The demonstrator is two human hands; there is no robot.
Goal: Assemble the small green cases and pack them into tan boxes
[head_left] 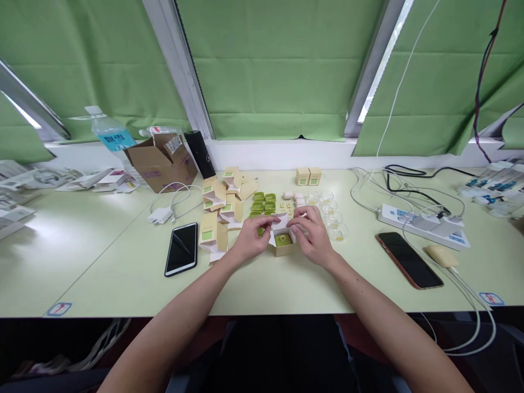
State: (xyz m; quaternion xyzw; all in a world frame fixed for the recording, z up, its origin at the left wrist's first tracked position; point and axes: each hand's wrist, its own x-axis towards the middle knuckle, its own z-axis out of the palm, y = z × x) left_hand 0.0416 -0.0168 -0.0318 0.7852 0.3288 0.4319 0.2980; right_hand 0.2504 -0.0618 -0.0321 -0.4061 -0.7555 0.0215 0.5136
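A small kraft cardboard box [283,251] stands on the table in front of me with its white-lined flaps up. Inside it sits a green piece [282,240] with a small round bump in the middle. My left hand [254,236] pinches the flaps at the box's upper left. On the other side, my right hand [314,234] has its thumb and fingers closed at the right flap. Just behind my left hand are several green square cups [264,202], partly hidden by it. Several clear domed covers [334,221] lie right of my right hand.
Unfolded boxes [213,229] lie at left, beside a phone [181,249]. Two closed boxes [308,176] stand at the back. Pink pieces [288,195] and tiny yellowish parts [285,207] lie centrally. At right are a power strip [423,226], cables and another phone [409,260].
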